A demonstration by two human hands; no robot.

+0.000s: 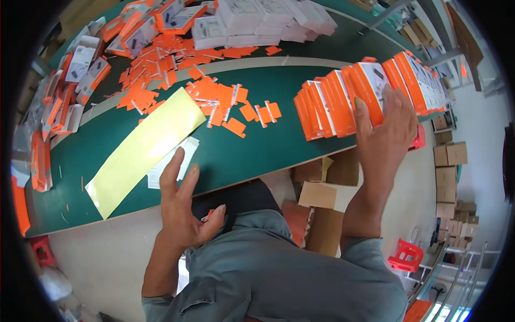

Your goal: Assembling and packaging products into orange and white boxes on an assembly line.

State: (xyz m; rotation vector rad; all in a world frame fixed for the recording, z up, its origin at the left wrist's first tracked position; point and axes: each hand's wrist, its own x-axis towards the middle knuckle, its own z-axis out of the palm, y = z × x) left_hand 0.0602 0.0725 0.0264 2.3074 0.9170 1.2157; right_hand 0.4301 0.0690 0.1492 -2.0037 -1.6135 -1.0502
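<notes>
My right hand (pixel 385 131) reaches over a row of orange and white flat packages (pixel 343 96) standing on edge on the green table (pixel 252 145); its fingers rest on the package at the row's near side. Near the table's front edge my left hand (pixel 182 206) hovers with fingers spread, holding nothing. Just beyond it lie a long yellow sheet (pixel 142 150) and a white paper slip (pixel 188 153).
Loose orange card pieces (pixel 214 99) are scattered mid-table. White trays (pixel 268 21) are stacked at the back, more orange packages (pixel 70 80) at the left. Cardboard boxes (pixel 322 198) sit below the table, with red stools (pixel 405 255) on the floor.
</notes>
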